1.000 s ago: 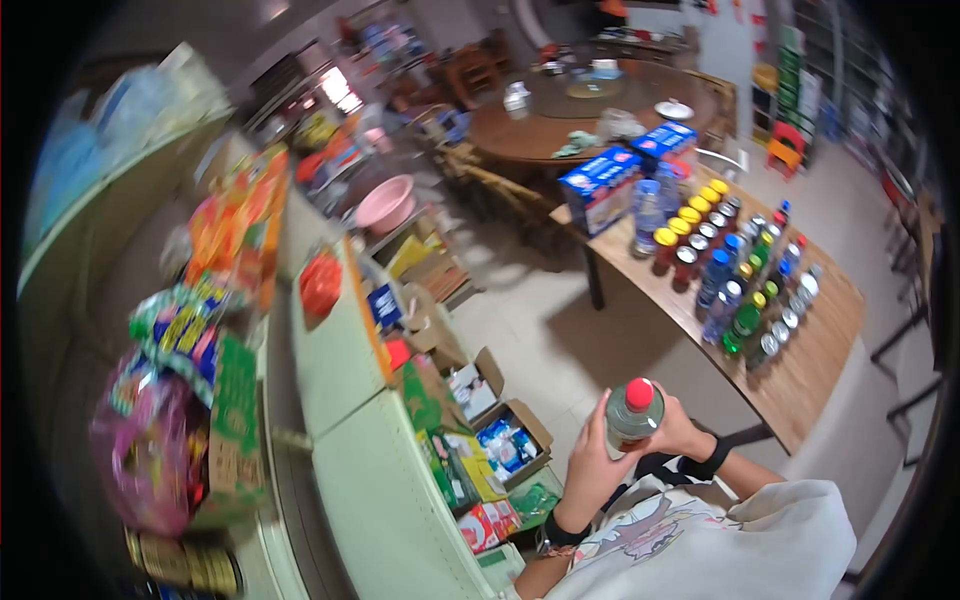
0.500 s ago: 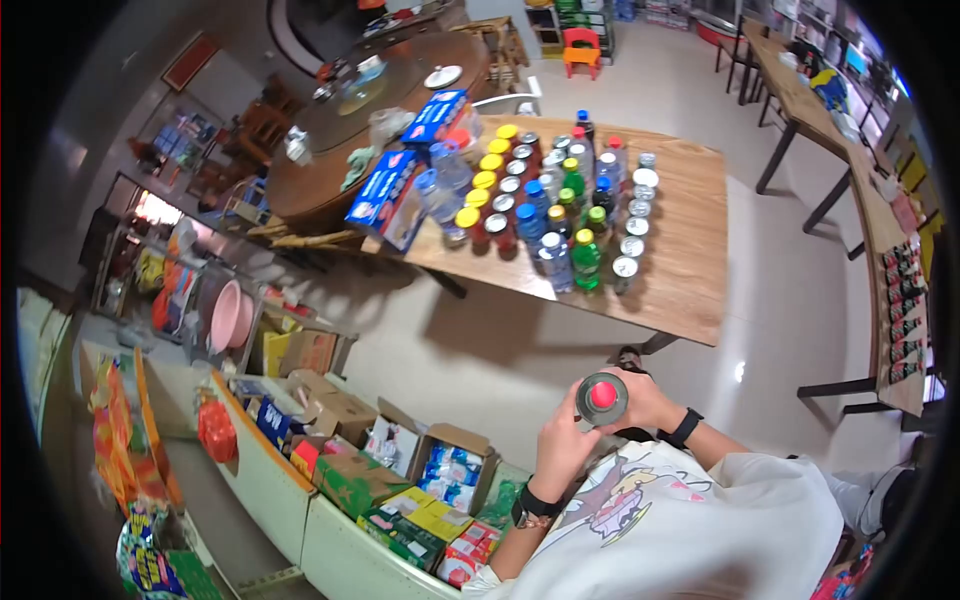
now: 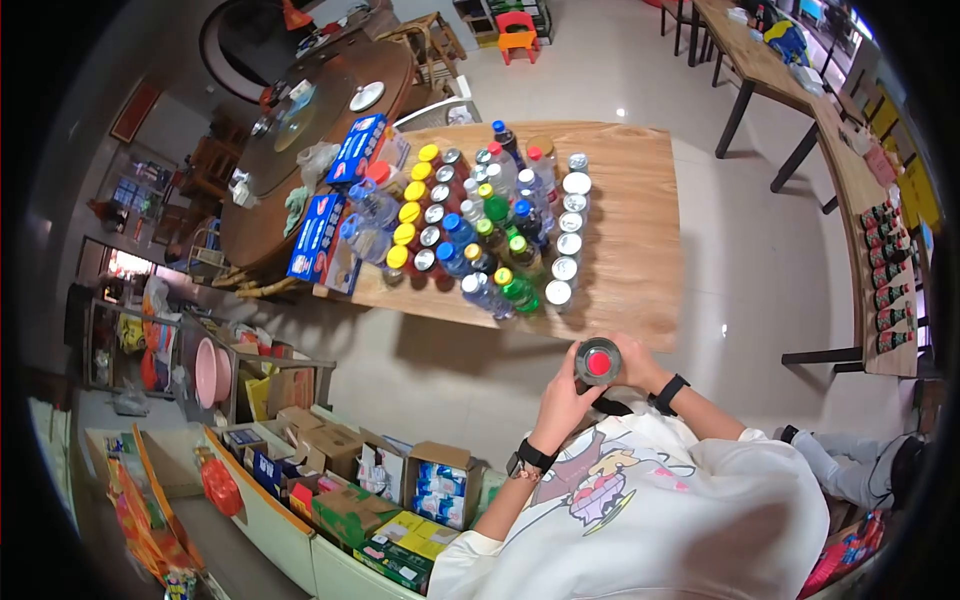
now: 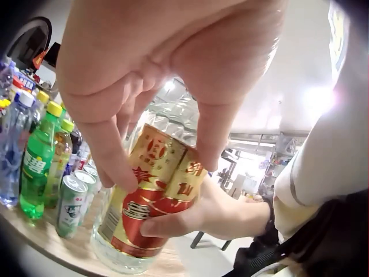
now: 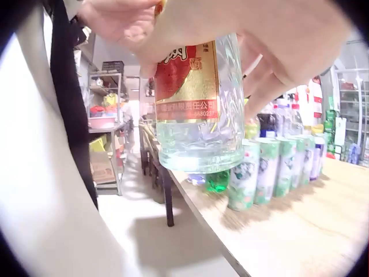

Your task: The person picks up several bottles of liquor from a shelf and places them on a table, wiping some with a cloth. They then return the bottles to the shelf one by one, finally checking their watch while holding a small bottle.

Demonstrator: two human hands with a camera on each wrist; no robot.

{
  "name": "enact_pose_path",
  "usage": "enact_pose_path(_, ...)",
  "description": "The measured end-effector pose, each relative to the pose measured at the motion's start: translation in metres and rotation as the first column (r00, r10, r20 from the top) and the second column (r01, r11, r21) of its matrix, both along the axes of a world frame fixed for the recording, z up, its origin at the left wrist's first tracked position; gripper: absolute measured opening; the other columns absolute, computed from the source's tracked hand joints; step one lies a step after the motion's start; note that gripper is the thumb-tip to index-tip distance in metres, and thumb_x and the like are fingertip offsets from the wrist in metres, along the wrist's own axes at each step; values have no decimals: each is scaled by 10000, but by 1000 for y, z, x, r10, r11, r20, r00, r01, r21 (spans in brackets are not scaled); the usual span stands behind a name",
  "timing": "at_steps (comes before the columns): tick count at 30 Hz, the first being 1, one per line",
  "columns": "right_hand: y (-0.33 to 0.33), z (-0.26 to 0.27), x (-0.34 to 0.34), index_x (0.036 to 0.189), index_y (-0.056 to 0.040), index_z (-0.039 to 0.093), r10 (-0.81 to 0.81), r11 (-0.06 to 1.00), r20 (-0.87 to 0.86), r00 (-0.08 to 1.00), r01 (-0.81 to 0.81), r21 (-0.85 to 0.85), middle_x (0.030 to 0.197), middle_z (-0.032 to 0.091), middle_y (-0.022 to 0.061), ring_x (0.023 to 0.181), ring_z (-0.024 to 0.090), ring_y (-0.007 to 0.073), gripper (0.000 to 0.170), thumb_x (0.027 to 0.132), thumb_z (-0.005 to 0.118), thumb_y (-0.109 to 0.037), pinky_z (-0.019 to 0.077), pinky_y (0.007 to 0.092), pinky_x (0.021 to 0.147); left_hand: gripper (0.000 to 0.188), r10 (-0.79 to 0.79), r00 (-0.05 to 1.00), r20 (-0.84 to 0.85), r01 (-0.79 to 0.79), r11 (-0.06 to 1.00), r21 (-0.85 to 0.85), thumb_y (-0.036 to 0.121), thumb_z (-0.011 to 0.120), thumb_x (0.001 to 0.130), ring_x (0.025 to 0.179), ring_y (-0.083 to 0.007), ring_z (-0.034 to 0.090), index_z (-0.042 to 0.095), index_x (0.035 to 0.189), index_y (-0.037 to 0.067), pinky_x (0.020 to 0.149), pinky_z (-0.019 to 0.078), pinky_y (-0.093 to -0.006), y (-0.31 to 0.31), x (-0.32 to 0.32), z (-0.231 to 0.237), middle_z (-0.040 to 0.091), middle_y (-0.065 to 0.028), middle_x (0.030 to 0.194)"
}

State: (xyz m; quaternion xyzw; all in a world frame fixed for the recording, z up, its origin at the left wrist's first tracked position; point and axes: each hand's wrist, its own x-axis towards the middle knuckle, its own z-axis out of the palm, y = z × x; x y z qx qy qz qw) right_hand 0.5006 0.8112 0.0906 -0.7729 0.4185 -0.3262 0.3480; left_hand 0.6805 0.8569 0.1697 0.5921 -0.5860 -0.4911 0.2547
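A large clear bottle with a red cap stands between both hands, in front of the wooden table's near edge. Its red-and-gold label and clear liquid show in the wrist views. My left hand grips the bottle from the left, its fingers and thumb round the upper part in the left wrist view. My right hand holds the other side, with its thumb lying across the label lower down. Beyond the bottle, rows of drinks stand on the table, with a row of light green cans nearest to it.
The wooden table carries yellow-capped bottles, green bottles and blue boxes at its left end. Opened cartons line a shelf below left. Several dark bottles lie on a right-hand table. A round table stands behind.
The head view has swung right, and the drinks table now stands closer ahead of the bottle. Both hands keep their hold on the bottle throughout.
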Motion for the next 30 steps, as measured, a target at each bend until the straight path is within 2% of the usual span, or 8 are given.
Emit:
enact_pose_path(4,-30,-25,-24,1188,-100,504,-60,998,-12,998,59,-18,1115,594,132,1032,565,338,707,558,813,-194,478,408,858,840,-37,999,-9,37,986,162,126,718,766,1058,-263,592,192,1419,79,851,509,-340,-38,-28,-25,543,-209,1199)
enact_pose_path(7,-45,-39,-38,1198,-98,495,-154,988,5,988,154,27,1142,579,141,1056,550,342,704,571,803,-186,469,417,875,835,9,958,-287,17,996,89,103,719,762,1109,-216,536,196,1412,65,902,477,-338,-65,-45,-51,468,-143,1278)
enact_pose_path(11,-69,-50,-56,1218,-99,476,-189,979,58,980,183,89,1159,563,158,1038,550,367,715,582,793,-184,467,430,866,756,-37,952,-303,37,999,-5,79,692,777,1074,-214,566,241,1383,39,874,480,-312,-97,-62,-74,531,-156,1212)
enact_pose_path(15,-86,-69,-68,1236,-91,456,-232,967,2,973,231,108,1157,556,180,1019,553,380,775,560,802,-247,475,442,833,796,-71,967,-246,76,997,14,81,733,739,1134,-203,509,251,1371,37,943,445,-330,-126,-73,-83,462,-136,1276)
enact_pose_path(20,-98,-70,-72,1244,-78,445,-226,954,-49,973,231,192,1129,566,193,999,560,386,794,572,795,-316,485,444,802,823,-122,980,-156,105,988,-116,151,798,682,1118,-207,526,308,1328,8,946,431,-336,-146,-79,-77,514,-150,1226)
enact_pose_path(24,-105,-39,-66,1247,-79,438,-155,948,-26,988,156,278,1053,605,206,933,586,400,777,603,774,-353,490,455,763,854,-44,977,-208,39,999,-27,199,835,632,1103,-219,537,346,1306,10,944,429,-343,-151,-79,-69,532,-154,1207)
enact_pose_path(27,-110,-59,-62,1266,-75,423,-182,959,-48,982,188,210,1015,621,208,905,596,402,804,597,774,-351,491,462,746,839,-30,988,-152,24,999,-41,221,852,597,1079,-228,562,400,1275,22,931,442,-342,-160,-78,-75,562,-147,1177)
enact_pose_path(30,-128,-59,-68,1279,-89,416,-192,921,-27,981,190,341,1027,611,217,911,589,406,808,597,770,-338,490,463,748,836,-38,997,-72,34,998,-54,212,854,579,1058,-237,583,413,1264,22,912,461,-345,-179,-82,-84,589,-155,1141)
